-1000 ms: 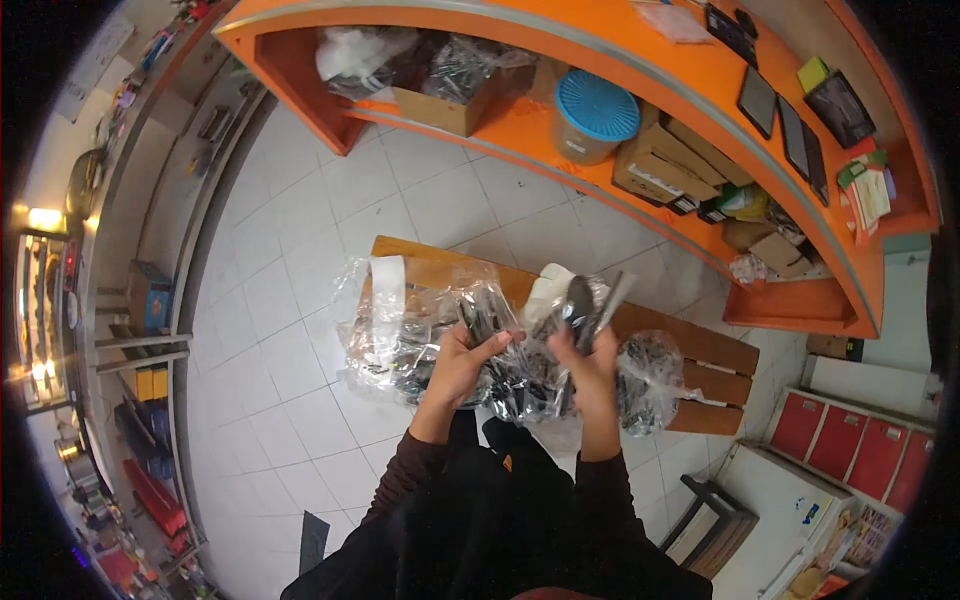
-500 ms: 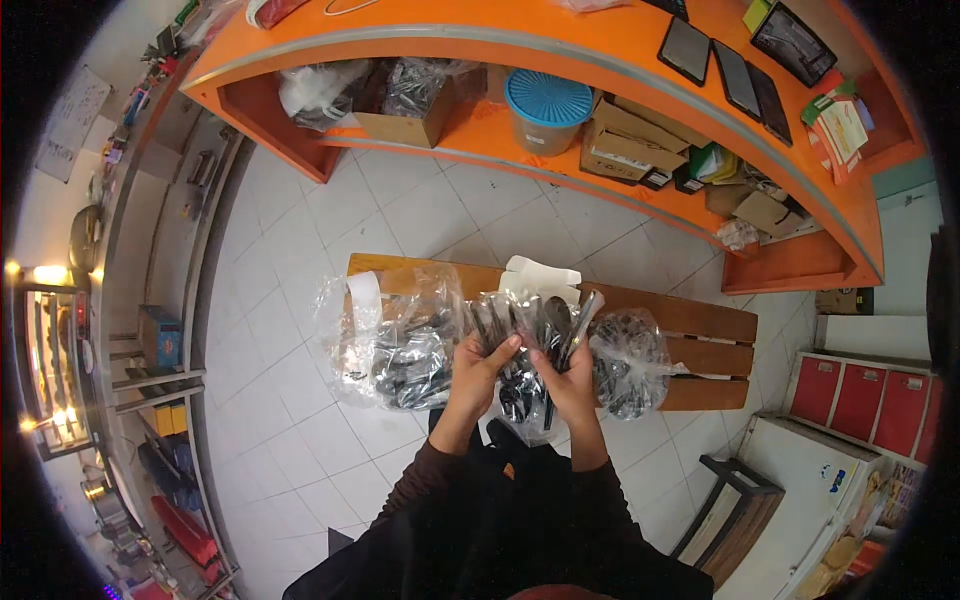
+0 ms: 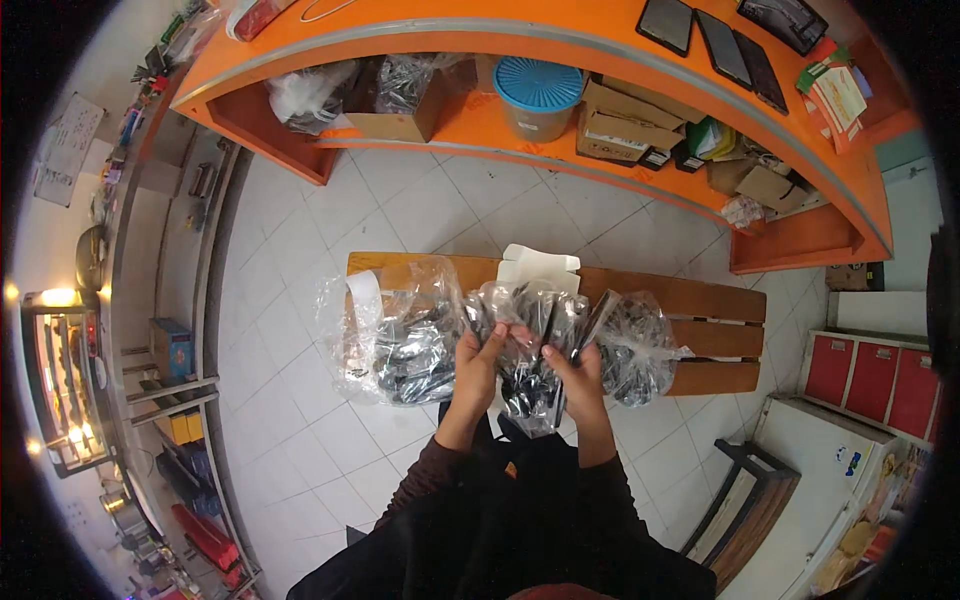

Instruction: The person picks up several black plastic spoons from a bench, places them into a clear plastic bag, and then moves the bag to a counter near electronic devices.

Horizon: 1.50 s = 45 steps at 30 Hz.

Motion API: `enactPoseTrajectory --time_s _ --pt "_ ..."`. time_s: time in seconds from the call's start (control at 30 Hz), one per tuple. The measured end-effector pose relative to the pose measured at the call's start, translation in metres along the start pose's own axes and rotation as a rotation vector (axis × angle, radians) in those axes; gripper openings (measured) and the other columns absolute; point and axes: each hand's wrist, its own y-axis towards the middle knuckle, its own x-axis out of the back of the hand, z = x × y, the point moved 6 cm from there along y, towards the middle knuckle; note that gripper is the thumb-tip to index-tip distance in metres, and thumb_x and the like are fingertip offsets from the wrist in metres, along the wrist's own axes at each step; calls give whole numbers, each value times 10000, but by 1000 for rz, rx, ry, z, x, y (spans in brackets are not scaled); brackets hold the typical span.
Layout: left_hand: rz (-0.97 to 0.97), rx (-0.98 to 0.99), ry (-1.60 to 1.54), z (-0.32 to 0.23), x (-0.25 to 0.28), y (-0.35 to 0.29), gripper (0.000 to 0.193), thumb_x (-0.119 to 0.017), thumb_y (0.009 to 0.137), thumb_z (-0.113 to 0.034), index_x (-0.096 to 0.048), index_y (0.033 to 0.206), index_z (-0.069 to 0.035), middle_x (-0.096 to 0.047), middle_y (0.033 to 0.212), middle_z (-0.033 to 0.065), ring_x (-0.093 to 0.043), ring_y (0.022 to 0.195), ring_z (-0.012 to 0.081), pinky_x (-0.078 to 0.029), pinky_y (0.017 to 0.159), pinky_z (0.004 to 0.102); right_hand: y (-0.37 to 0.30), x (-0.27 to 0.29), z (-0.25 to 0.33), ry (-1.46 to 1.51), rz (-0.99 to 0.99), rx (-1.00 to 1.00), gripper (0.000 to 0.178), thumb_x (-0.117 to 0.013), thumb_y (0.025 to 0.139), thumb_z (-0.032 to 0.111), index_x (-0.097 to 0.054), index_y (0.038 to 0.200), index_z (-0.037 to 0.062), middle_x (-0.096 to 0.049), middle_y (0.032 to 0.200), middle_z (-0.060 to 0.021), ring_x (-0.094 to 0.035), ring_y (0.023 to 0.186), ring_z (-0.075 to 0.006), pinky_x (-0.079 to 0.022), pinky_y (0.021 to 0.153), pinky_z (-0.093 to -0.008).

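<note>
My left hand (image 3: 476,372) is closed around slim dark pieces in clear plastic, which look like black cutlery (image 3: 479,314); their exact kind is hard to make out. My right hand (image 3: 580,385) grips similar plastic-wrapped dark pieces (image 3: 597,322), which fan out upward past the fingers. Between and below both hands lies an opened clear plastic bag (image 3: 528,400) with more dark pieces inside. To the left rests a larger clear bag (image 3: 415,350) of dark wrapped items, and to the right a bunched clear bag (image 3: 640,355). Behind the hands stands an open white carton (image 3: 538,265).
Everything lies on a slatted wooden bench (image 3: 715,340). Beyond it, an orange counter (image 3: 450,40) holds tablets, with cardboard boxes (image 3: 628,125) and a blue-lidded tub (image 3: 538,95) on its lower shelf. A dark-framed wooden stool (image 3: 745,510) and a white fridge (image 3: 815,460) stand at right.
Both hands have spread slightly apart, the right one shifting to the right with its wrapped pieces. The view has also shifted a little.
</note>
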Motion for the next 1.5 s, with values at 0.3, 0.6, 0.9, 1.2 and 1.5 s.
enactPoseTrajectory --time_s 0.3,0.6,0.9,1.2,1.5 --pt "18 233 -532 7 94 5 213 -524 770 -280 -452 748 -81 -428 589 -22 -403 471 91 -364 450 234 0 86 53 202 -346 323 193 -532 764 181 -467 825 10 -513 723 -67 -488 514 -125 -443 509 -263" --pt "-161 -178 822 154 149 -21 438 -710 576 -181 -471 884 18 -549 793 100 -521 649 176 -428 596 286 -17 -16 -96 -805 402 -80 564 -511 755 126 -175 1173 -47 -447 932 -177 -518 735 -242 -426 624 -363" --pt "-114 -4 549 103 96 -67 262 -540 621 6 -508 881 12 -545 716 61 -507 638 127 -402 551 246 30 61 -118 -1333 -23 -235 632 -520 739 142 -131 1161 -122 -214 1145 -343 -335 1022 -448 -321 844 -441" --pt "-128 -158 655 94 89 -95 432 -526 555 2 -466 983 18 -422 925 151 -456 831 304 -384 709 295 37 18 -106 -1388 -290 -541 687 -587 704 205 -187 1232 22 -220 1189 -246 -239 1112 -349 -250 900 -399" --pt "465 -244 1299 38 26 -93 466 -620 606 -274 -486 993 -52 -481 1030 101 -541 800 316 -460 631 376 66 2 9 -1508 -206 773 389 -605 655 113 -481 1018 46 -471 953 -177 -438 898 -336 -354 772 -390"
